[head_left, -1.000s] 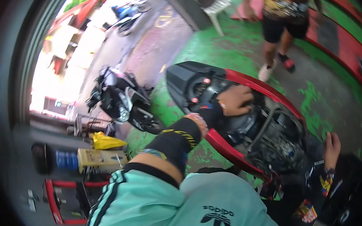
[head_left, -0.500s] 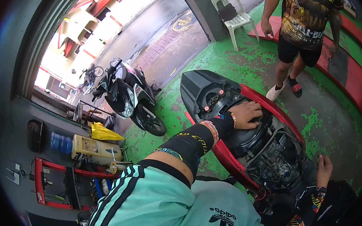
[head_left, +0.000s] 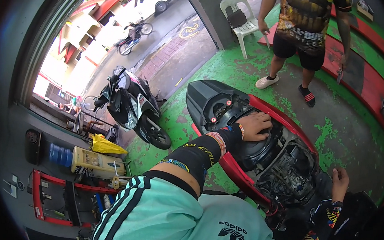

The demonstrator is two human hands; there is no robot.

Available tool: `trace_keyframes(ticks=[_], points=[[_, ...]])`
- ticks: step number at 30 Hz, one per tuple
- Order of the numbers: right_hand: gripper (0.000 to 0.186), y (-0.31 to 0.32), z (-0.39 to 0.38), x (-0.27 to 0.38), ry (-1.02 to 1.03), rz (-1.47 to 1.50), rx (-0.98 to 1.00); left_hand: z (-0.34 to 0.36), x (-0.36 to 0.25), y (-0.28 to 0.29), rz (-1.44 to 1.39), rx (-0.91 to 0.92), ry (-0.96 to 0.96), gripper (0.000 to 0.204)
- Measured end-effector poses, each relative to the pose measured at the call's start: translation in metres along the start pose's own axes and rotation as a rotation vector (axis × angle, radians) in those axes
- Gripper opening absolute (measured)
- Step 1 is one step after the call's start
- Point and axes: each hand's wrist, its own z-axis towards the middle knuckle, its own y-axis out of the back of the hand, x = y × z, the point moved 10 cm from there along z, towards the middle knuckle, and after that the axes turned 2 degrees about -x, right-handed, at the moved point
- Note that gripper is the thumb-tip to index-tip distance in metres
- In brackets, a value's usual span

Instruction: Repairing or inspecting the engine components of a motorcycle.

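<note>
A scooter with its seat off stands before me, red side panels around its open middle. My left hand lies palm down over the black storage compartment, near the inner edge of the far red panel. Its fingers bend downward a little, and I see nothing held in them. Behind that hand is the black tail cover, with two round reddish-white fittings. The dirty engine shows in the open frame. My right hand is raised beside the scooter's right side, fingers loosely apart, with nothing visible in it.
Across the scooter stands a person holding a small tool. Red ramps lie behind them. A white chair stands by the pillar. At left are another scooter, a water dispenser and a red frame.
The person opposite has stepped to the left. My view has shifted slightly; my left hand stays on the scooter. A motorcycle and a white vehicle now show on the road.
</note>
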Motion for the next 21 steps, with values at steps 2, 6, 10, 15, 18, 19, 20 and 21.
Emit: trace_keyframes(ticks=[2,6,10,15,18,19,20,21], points=[[0.015,-0.001,-0.001,0.008,0.07,0.059,0.003,-0.001,-0.001,0.001,0.005,-0.005,-0.012,0.034],[0.014,0.001,-0.001,0.001,-0.02,0.052,-0.006,0.0,-0.005,0.005,0.019,-0.015,-0.032,0.033],[0.017,0.003,-0.005,0.013,0.008,0.115,0.011,0.002,-0.006,0.006,0.049,-0.01,-0.006,0.033],[0.02,0.011,-0.012,0.029,0.018,-0.007,-0.031,0.001,-0.007,0.004,0.031,0.016,0.013,0.03],[0.021,0.015,-0.013,0.031,0.018,-0.019,-0.048,0.0,-0.007,0.005,0.031,-0.001,0.014,0.031],[0.021,0.015,-0.014,0.028,-0.001,-0.026,-0.037,0.0,-0.007,0.003,0.034,0.021,0.009,0.031],[0.022,0.015,-0.014,0.028,0.011,0.0,-0.034,0.0,-0.007,0.002,0.037,0.031,0.01,0.032],[0.022,0.015,-0.014,0.023,-0.019,-0.035,-0.029,0.0,-0.006,0.0,0.04,0.042,0.011,0.033]])
